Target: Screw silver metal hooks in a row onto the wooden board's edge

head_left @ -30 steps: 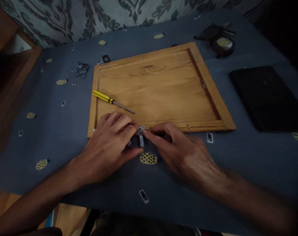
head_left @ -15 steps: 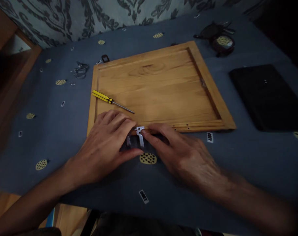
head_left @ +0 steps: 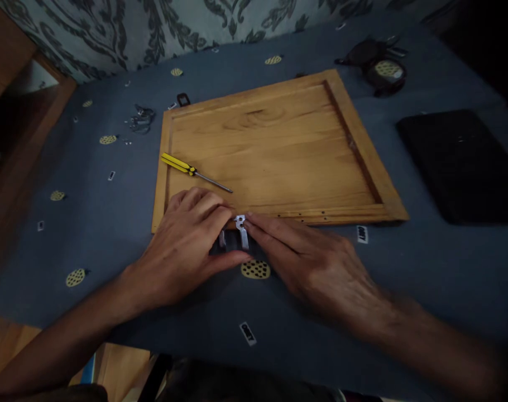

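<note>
Right hand [head_left: 316,259], closer-fingered now, touching metal bracket [head_left: 243,233], left hand [head_left: 185,245] loosely arched beside it, grips unclear

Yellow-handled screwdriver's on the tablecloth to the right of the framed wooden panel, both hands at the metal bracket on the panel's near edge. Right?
Not the screwdriver's spot: the head view shows the yellow-handled screwdriver lying on the framed wooden panel, toward its left side. The left hand and right hand are at the metal bracket, as stated.
</note>
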The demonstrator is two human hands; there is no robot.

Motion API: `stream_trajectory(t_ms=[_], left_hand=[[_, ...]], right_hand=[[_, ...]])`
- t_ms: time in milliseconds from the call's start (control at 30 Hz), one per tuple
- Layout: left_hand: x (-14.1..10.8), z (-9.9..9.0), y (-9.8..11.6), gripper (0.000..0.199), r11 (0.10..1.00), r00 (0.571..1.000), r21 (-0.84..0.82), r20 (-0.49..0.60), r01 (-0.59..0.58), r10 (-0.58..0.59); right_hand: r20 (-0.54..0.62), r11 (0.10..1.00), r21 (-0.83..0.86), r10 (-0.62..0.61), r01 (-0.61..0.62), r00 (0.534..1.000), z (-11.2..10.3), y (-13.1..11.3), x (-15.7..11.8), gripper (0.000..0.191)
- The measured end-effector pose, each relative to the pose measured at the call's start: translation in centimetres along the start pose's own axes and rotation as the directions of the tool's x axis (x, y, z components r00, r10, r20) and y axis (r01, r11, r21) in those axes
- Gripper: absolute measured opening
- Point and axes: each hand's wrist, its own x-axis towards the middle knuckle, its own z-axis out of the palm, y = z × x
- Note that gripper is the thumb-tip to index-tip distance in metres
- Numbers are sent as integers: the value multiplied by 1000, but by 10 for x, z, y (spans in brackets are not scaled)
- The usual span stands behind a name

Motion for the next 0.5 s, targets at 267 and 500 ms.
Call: stream_trajectory(t_ms=[267, 500], left_hand=[[-2, 2, 0, 36, 999, 1000, -34, 3, 25, -25], [0, 2, 0, 37, 998, 1000, -61, 1, 28, -28]], right_hand=[[11, 1000, 13, 14, -14, 1000, 1, 0, -2, 36], [2, 1000, 10, 15, -15, 1000, 1, 1, -2, 35]])
